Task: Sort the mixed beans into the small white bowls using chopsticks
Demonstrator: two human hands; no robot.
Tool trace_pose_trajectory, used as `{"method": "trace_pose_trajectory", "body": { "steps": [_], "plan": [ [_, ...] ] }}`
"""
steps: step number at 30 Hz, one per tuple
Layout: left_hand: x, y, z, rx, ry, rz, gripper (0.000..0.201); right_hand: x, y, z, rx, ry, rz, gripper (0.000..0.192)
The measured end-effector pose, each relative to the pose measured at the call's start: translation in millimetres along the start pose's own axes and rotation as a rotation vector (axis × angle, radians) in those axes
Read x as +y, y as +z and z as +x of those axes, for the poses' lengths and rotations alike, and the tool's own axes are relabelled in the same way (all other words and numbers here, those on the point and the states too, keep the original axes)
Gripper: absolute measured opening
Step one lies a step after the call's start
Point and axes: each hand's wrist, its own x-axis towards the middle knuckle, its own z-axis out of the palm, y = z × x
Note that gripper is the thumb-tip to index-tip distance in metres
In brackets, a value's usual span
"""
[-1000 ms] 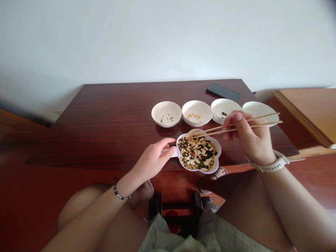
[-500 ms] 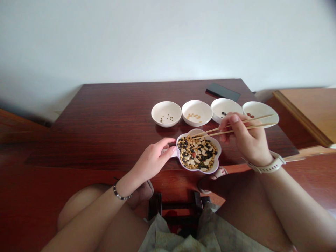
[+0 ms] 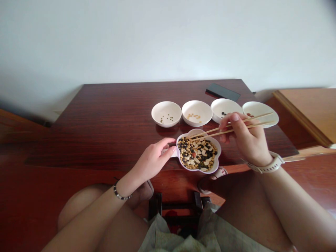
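Chopsticks (image 3: 231,125): wooden pair, gripped in right hand (image 3: 248,140), fingers closed round the shafts approx. mid-length. Tips point left and down, ending over the far rim of the flower-shaped dish (image 3: 217,155); butt ends extend right, across the rightmost white bowl (image 3: 265,111). Whether the tips hold a bean: cannot tell, too small.

Dish pos.: near edge of table (image 3: 112,119), right of centre, filled w/ mixed beans (yellow, black, white, one reddish). Dish sits between both hands.

Left hand (image 3: 154,159): loosely curled, thumb and fingertips touching the dish's left rim/handle, steadying grip. Wrist carries a bead bracelet (image 3: 119,194); forearm runs down-left toward the knee.

Right hand pose: raised above table surface, just right of dish, knuckles toward camera, wrist w/ white watch (image 3: 270,164) at the near edge.

Far side of dish: row of 4 white bowls, left to right w/ a few green, yellow, black, and red beans. Dark phone (image 3: 223,91) lies at far right corner.
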Motion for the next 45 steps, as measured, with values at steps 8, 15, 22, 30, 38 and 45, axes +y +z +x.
{"method": "trace_pose_trajectory", "body": {
  "steps": [8,15,22,30,38,45],
  "plan": [
    [0.3,1.3,0.2,0.01,0.006,-0.003,0.041,-0.3,0.1,0.7,-0.024,0.022,-0.015,0.047],
    [0.2,1.1,-0.1,0.005,0.0,-0.012,0.041,0.0,0.4,0.9,0.001,0.033,0.018,0.046],
    [0.6,0.8,0.1,0.011,0.005,-0.011,0.041,0.6,-0.7,1.9,0.017,0.022,0.024,0.047],
    [2.3,0.6,0.7,-0.001,-0.005,-0.016,0.041,-1.2,2.3,1.2,-0.016,0.039,0.027,0.046],
    [1.3,0.8,0.1,0.006,-0.01,-0.025,0.041,-1.2,1.1,1.5,0.007,0.037,0.014,0.046],
    [0.7,1.5,0.2,0.003,-0.011,-0.012,0.041,4.5,0.4,3.9,0.039,0.081,0.006,0.047]
  ]
}}
